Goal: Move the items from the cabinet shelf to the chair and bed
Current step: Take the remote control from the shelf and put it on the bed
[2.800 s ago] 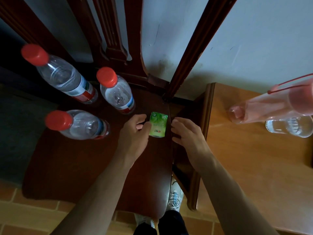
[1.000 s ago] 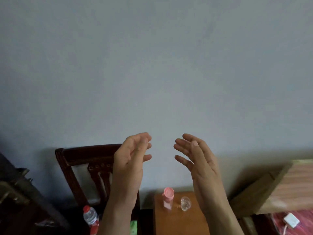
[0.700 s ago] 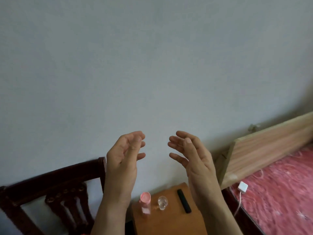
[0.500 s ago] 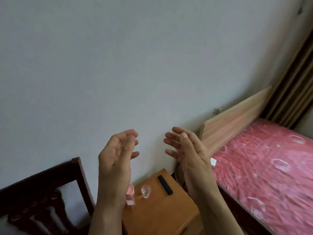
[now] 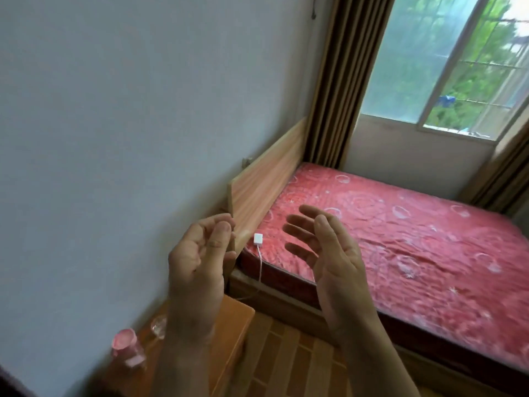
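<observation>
My left hand (image 5: 197,262) and my right hand (image 5: 329,259) are raised in front of me, palms facing each other, fingers loosely curled and apart, holding nothing. Behind them lies the bed (image 5: 415,253) with a red patterned mattress and a light wooden headboard (image 5: 266,179) against the wall. The chair, its bottles and the cabinet shelf are out of view.
A small wooden bedside table (image 5: 232,333) stands at lower left with a pink bottle (image 5: 127,348) and a clear glass (image 5: 159,326) on it. A white charger (image 5: 258,239) with its cable lies on the bed's corner. Brown curtains (image 5: 340,78) flank a window (image 5: 446,58). Brick-patterned floor (image 5: 289,359) lies between table and bed.
The view has swung right from the chair and wall to the bed and window. Both hands let go of the green packet on the chair and stay raised and empty.
</observation>
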The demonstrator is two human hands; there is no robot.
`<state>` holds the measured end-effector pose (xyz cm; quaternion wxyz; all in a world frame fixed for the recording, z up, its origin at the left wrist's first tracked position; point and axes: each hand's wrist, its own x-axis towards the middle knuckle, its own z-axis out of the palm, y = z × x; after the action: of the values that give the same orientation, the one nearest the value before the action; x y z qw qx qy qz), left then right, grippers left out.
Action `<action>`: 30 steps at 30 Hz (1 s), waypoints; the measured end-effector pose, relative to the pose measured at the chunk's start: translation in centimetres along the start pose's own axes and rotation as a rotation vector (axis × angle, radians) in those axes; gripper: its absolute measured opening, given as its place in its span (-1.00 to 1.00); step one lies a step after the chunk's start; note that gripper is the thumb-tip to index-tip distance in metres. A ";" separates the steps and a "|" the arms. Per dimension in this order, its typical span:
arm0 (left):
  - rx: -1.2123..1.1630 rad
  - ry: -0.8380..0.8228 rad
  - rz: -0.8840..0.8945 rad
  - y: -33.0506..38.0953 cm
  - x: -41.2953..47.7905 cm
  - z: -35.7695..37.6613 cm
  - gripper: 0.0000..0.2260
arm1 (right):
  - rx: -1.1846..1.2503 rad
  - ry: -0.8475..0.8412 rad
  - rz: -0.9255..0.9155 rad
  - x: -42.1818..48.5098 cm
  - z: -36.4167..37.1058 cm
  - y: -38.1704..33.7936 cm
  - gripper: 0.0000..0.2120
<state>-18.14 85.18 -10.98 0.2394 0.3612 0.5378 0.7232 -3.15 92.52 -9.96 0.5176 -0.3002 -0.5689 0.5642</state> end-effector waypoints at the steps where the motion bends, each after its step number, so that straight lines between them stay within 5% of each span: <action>1: -0.019 -0.048 -0.014 0.0 -0.2 1.6 -0.74 | -0.005 0.040 -0.018 -0.4 -1.5 -0.6 -0.60; 17: -0.117 -0.583 -0.058 1.5 -11.5 25.7 -0.70 | -0.032 0.587 -0.187 -10.8 -25.9 -8.6 -0.63; 30: -0.248 -0.916 -0.104 2.1 -19.9 39.8 -0.75 | -0.079 0.926 -0.238 -17.7 -38.0 -12.5 -0.66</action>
<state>25.45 94.03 -7.89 0.5291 0.5842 0.3037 0.5353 40.14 86.41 -8.99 0.7658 -0.4723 -0.3298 0.2857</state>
